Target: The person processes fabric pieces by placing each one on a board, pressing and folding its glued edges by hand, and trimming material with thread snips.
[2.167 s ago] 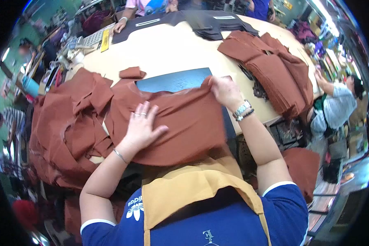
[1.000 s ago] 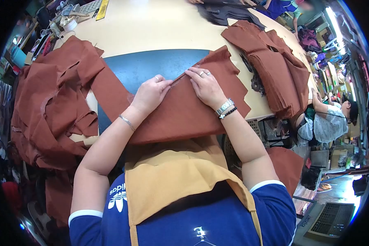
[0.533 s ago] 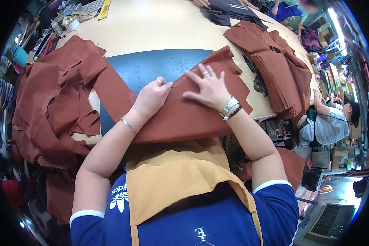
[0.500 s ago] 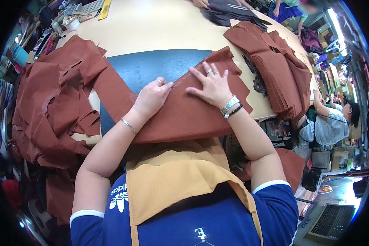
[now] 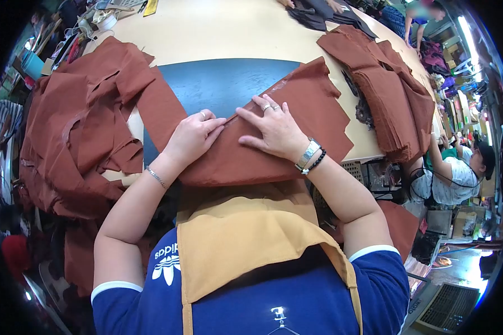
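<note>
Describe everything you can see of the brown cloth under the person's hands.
The brown cloth is reddish and matte, and looks woven. It lies mostly flat, partly over a dark board, its upper edge slanting up to the right, with pale marks along it; its right edge is notched. The left hand bunches its fingertips at the upper edge; the right hand rests on top, fingers spread. I can't tell whether it's folded.

A tan apron (image 5: 240, 240) covers a blue adidas shirt (image 5: 235, 307), sleeves (image 5: 114, 286) white-edged. The left hand (image 5: 193, 135) wears a ring (image 5: 203, 115) and bracelet (image 5: 157, 177); the right hand (image 5: 275, 134), two rings (image 5: 267, 107), watch (image 5: 307, 153), black beads (image 5: 317, 161).
</note>
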Demonstrator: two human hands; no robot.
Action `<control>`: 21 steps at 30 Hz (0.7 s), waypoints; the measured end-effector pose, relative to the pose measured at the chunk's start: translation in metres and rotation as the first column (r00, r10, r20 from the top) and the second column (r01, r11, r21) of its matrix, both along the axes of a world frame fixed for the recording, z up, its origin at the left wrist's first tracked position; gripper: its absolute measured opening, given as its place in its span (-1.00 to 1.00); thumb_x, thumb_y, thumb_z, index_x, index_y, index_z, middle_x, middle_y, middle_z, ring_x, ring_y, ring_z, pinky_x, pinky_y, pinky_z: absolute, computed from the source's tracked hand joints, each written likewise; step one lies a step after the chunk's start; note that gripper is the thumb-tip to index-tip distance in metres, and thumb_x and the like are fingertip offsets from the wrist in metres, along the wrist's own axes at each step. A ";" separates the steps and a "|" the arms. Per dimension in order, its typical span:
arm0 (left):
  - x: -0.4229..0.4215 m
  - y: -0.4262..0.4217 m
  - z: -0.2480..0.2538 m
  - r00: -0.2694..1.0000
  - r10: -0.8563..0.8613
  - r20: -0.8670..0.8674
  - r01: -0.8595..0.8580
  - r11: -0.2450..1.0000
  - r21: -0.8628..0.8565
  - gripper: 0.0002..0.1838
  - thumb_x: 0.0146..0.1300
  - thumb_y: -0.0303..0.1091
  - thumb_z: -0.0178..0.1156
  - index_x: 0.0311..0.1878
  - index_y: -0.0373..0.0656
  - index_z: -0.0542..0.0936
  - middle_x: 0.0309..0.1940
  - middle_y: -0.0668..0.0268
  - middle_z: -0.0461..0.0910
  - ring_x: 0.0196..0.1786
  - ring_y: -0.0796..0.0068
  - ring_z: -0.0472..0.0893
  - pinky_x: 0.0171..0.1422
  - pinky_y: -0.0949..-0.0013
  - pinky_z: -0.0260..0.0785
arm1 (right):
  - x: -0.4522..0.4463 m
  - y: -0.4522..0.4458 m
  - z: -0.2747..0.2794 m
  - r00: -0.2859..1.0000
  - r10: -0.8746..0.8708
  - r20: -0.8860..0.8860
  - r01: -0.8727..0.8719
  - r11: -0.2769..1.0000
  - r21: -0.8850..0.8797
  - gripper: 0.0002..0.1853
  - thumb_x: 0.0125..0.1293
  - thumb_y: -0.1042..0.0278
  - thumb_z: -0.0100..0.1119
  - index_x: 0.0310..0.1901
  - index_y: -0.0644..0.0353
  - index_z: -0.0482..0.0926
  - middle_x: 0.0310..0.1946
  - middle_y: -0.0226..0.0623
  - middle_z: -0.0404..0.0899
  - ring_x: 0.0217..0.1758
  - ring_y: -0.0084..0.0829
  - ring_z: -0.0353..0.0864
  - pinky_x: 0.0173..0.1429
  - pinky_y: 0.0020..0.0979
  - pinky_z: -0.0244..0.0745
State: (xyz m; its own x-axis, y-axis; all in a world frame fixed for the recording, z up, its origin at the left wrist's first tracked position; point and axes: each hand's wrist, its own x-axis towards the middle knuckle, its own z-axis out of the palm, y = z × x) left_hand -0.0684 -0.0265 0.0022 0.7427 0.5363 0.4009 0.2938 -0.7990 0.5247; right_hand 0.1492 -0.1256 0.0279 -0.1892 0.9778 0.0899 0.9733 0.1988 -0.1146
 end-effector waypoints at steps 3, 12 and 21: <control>-0.001 -0.002 0.001 1.000 0.006 -0.003 -0.005 0.997 0.083 -0.84 0.27 -0.40 0.27 -0.13 -0.17 0.72 -0.30 0.22 0.60 -0.34 0.22 0.63 -0.21 0.24 0.52 | -0.005 -0.004 0.004 0.998 -0.011 0.068 0.012 1.000 -0.020 -0.14 0.20 -0.51 0.05 0.40 -0.11 0.36 0.39 0.08 0.25 0.49 0.08 0.20 0.36 0.44 0.07; -0.004 0.007 0.007 0.993 -0.015 -0.114 0.020 0.999 0.043 -0.84 0.27 -0.37 0.25 -0.14 -0.16 0.73 -0.32 0.22 0.63 -0.28 0.20 0.64 -0.07 0.16 0.48 | -0.020 -0.001 -0.014 0.972 0.215 -0.094 -0.187 0.953 0.238 -0.28 0.27 -0.24 0.18 0.25 0.21 0.46 0.16 -0.12 0.48 0.28 -0.13 0.44 0.34 -0.14 0.31; -0.031 0.032 0.034 0.915 -0.095 -0.391 0.048 0.991 -0.127 -0.86 0.27 -0.33 0.27 -0.15 0.01 0.74 -0.32 0.34 0.64 -0.12 0.31 0.63 0.46 -0.25 0.04 | -0.026 -0.001 -0.004 0.980 0.176 -0.093 -0.168 0.982 0.090 -0.31 0.28 -0.29 0.13 0.30 0.02 0.48 0.21 0.01 0.43 0.28 0.00 0.41 0.33 0.01 0.32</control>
State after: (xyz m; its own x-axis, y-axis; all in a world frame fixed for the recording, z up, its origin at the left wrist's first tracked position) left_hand -0.0997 0.0058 0.0360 0.8658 0.5003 0.0064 0.4403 -0.7681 0.4649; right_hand 0.1228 -0.1266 0.0241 -0.3396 0.9201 0.1951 0.9084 0.3747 -0.1858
